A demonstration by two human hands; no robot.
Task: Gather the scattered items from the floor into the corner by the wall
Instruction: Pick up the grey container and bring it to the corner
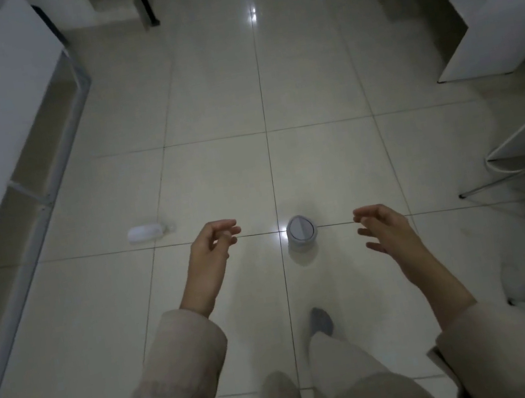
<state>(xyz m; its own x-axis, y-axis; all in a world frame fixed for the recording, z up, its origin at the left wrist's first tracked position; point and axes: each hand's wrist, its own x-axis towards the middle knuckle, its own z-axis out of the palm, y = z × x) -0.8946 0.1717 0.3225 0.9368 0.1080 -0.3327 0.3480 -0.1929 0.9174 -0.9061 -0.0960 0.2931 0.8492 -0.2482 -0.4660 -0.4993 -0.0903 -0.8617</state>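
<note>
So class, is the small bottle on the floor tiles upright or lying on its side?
Lying on its side: the small bottle stretches flat along the tile, its cap pointing right.

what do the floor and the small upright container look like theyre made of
Floor: glazed ceramic tile, probably; glossy, with grout lines and sharp light reflections. Container: likely smooth white plastic with a grey lid, a matte look; too blurred to be sure.

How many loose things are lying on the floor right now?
2. A white bottle lies on its side left of the left hand; a round container stands between the hands. More may be hidden under the furniture.
</note>
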